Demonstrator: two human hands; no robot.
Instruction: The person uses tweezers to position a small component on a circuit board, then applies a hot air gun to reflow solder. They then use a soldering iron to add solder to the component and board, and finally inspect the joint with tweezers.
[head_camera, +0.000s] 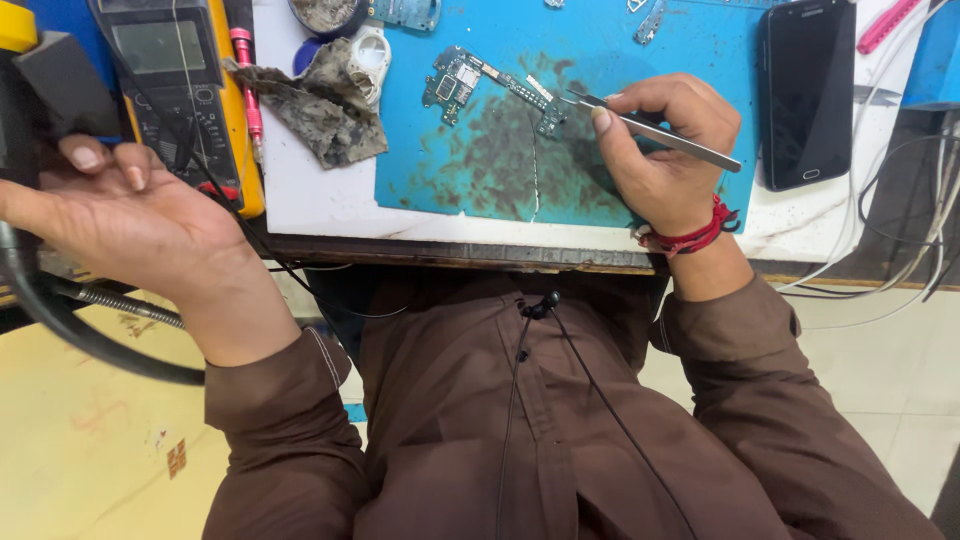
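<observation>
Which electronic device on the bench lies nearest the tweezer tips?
The bare green circuit board on the blue mat; the multimeter and black smartphone lie farther off.
</observation>
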